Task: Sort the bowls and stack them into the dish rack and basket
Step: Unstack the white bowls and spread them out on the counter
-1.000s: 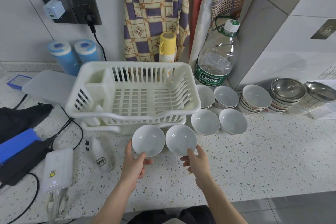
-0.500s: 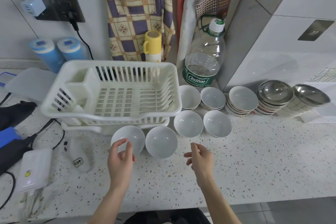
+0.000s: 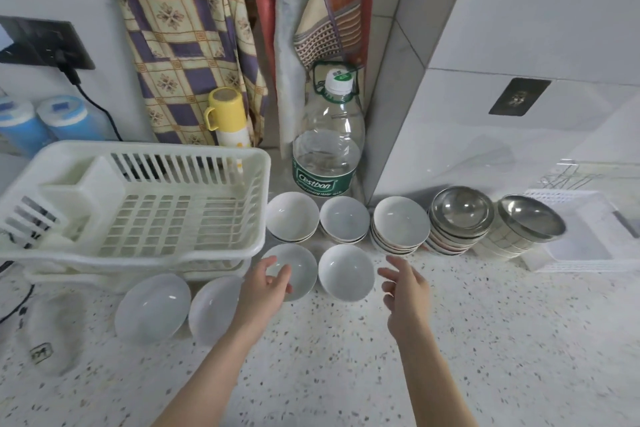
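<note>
A white plastic dish rack (image 3: pixel 145 204) stands at the left with nothing in it. Two white bowls (image 3: pixel 152 308) (image 3: pixel 213 308) lie on the counter in front of it. My left hand (image 3: pixel 266 284) hovers open over a third white bowl (image 3: pixel 301 267), and my right hand (image 3: pixel 403 284) is open just right of a fourth (image 3: pixel 346 270). Behind them stand stacks of white bowls (image 3: pixel 292 217) (image 3: pixel 344 220) (image 3: pixel 400 225), then steel-topped stacks (image 3: pixel 462 215) (image 3: pixel 530 222). A white basket (image 3: pixel 588 253) sits at the far right.
A large water bottle (image 3: pixel 329 149) and a yellow-capped flask (image 3: pixel 228 118) stand against the wall, under hanging cloths. Two blue canisters (image 3: pixel 69 118) and a plugged-in black cable (image 3: pixel 104 114) are at the far left. A speckled counter (image 3: pixel 485 340) extends on the right.
Both hands let go of the two bowls by the rack and moved right toward the pair of single bowls. The view swung to the right.
</note>
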